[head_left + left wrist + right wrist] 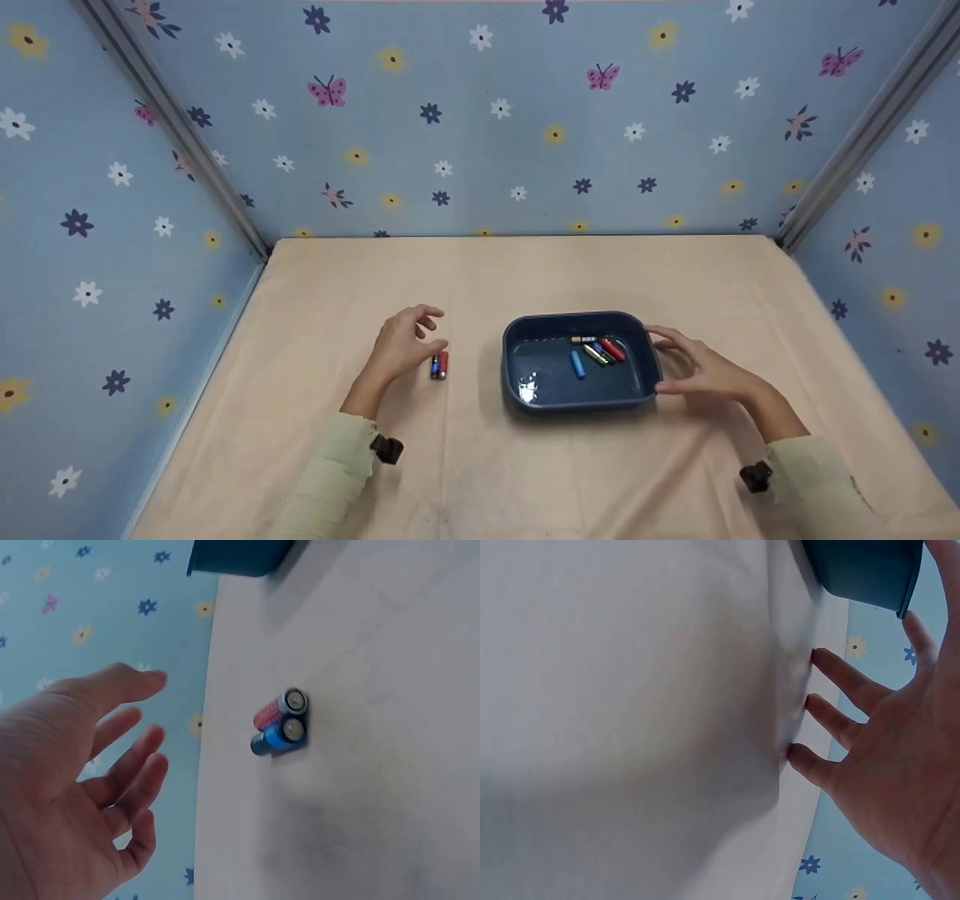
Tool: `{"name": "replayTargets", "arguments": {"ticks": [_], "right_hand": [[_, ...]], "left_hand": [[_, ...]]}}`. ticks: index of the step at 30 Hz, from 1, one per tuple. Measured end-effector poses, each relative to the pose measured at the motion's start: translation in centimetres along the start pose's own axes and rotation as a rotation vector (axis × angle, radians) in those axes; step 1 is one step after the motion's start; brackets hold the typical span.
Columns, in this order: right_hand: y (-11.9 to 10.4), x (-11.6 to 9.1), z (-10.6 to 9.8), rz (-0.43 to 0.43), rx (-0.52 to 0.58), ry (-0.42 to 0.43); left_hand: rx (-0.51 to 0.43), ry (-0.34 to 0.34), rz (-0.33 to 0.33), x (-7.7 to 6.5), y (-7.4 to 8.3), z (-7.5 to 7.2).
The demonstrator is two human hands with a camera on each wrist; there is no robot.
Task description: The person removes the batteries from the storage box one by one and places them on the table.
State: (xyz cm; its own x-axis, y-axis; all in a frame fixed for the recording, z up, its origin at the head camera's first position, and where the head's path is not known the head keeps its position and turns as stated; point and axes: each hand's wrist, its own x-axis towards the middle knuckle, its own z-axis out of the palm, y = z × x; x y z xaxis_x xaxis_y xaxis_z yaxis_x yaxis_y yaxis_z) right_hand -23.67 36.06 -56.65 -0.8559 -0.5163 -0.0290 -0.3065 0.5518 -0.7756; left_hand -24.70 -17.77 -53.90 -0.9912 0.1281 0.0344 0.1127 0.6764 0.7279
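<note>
In the head view a red battery [443, 364] and a blue battery [435, 366] lie side by side on the cloth. My left hand [402, 343] is just above them, thumb and fingers apart and nothing between them; the left wrist view shows both batteries [281, 720] beyond the fingertips. A dark blue bin [581, 406] sits to the right, holding several batteries, among them a light blue battery [577, 364] and a red battery [613, 349]. At the bin's right side is my right hand [705, 369], its fingers spread and fingertips at the rim and on the cloth.
A beige cloth [360, 270] covers the table, creased near the right arm. Blue patterned panels [480, 150] rise at the back and on both sides, with grey metal posts [184, 142] at the corners.
</note>
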Motion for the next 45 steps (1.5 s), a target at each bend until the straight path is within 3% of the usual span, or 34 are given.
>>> {"name": "replayTargets", "arguments": {"ticks": [6, 12, 23, 38, 45], "right_hand": [[-0.2, 0.0, -0.1, 0.018, -0.004, -0.004], [0.0, 0.0, -0.1, 0.03, -0.022, -0.009], [-0.2, -0.1, -0.1, 0.05, -0.03, -0.001], [-0.2, 0.0, -0.2, -0.007, -0.016, -0.005], [0.1, 0.1, -0.1, -0.023, -0.015, -0.007]], "left_hand": [[0.004, 0.063, 0.022, 0.5, 0.4, 1.0], [-0.039, 0.074, 0.037, 0.3, 1.4, 2.2], [-0.014, -0.063, 0.052, 0.1, 4.7, 5.1], [-0.131, -0.178, 0.166, 0.8, 7.8, 6.9], [-0.244, -0.286, 0.135, 0.9, 9.6, 8.0]]}}
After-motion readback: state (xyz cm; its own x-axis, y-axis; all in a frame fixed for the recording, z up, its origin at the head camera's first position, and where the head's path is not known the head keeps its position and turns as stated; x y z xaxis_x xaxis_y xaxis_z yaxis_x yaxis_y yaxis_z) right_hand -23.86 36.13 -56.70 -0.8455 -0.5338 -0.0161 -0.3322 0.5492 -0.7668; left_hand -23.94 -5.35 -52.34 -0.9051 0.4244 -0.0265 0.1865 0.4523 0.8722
